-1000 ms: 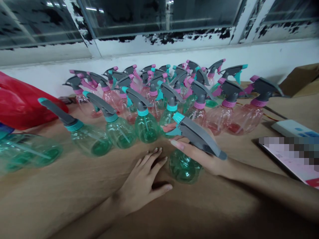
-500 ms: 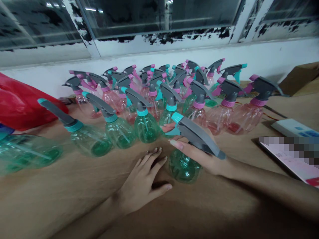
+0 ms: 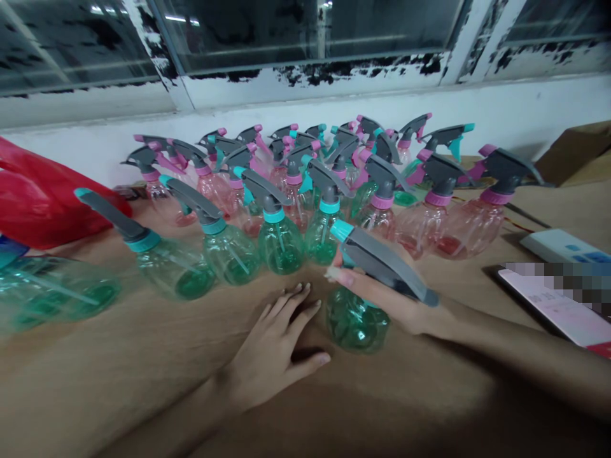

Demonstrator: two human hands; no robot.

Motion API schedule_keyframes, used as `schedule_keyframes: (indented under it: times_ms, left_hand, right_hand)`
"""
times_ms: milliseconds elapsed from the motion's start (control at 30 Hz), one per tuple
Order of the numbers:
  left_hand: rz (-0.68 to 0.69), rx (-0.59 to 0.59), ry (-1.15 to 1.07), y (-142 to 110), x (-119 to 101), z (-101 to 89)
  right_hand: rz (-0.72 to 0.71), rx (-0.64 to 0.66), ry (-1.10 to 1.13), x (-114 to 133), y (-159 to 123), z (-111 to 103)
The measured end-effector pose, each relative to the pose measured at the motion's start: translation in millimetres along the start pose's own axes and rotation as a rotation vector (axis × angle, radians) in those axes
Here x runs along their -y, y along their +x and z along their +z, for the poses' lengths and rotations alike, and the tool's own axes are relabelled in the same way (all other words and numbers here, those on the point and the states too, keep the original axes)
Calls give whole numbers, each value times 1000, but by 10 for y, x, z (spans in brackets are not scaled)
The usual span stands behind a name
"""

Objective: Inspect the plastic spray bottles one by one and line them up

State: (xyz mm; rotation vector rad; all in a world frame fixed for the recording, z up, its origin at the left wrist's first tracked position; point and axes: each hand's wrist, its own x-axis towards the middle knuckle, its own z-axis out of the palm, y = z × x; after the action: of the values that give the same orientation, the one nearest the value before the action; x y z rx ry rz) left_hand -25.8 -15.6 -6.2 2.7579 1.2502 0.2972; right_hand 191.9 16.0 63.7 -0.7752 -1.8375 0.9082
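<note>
My right hand [image 3: 382, 299] grips a green spray bottle [image 3: 356, 324] by its grey trigger head [image 3: 384, 262], fingers wrapped round the neck and trigger. The bottle stands on the wooden table [image 3: 143, 356] near the front. My left hand [image 3: 274, 346] lies flat on the table just left of that bottle, fingers spread, holding nothing. Behind them stand several green spray bottles [image 3: 279, 238] in a row and several pink spray bottles [image 3: 443, 213] farther back.
A red plastic bag [image 3: 42, 197] lies at the left. Green bottles lie on their sides at the far left [image 3: 52, 292]. A white device [image 3: 561, 245] and a printed sheet [image 3: 558, 308] sit at the right. A cardboard box [image 3: 577, 149] stands at the far right by the wall.
My right hand has closed its fingers on the trigger of the green bottle, and the bottle has shifted slightly. My left hand has not moved.
</note>
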Motion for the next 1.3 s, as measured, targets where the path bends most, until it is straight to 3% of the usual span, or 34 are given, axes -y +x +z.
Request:
schedule_keyframes:
  times_ms: [200, 533, 767, 1033, 1300]
  left_hand:
    - [-25, -8, -28, -20, 10, 24]
    - [2, -30, -134, -29, -19, -22]
    - [-52, -140, -333, -88, -195, -80]
    - [-212, -390, -387, -375, -232, -244]
    - [-405, -562, -111, -915, -102, -401]
  right_hand:
    - [6, 65, 13, 47, -72, -2]
    - [-7, -10, 111, 29, -65, 89]
    - [27, -10, 120, 31, -31, 193]
    - [-62, 47, 134, 96, 154, 739]
    - [-108, 145, 125, 371, 357, 1353]
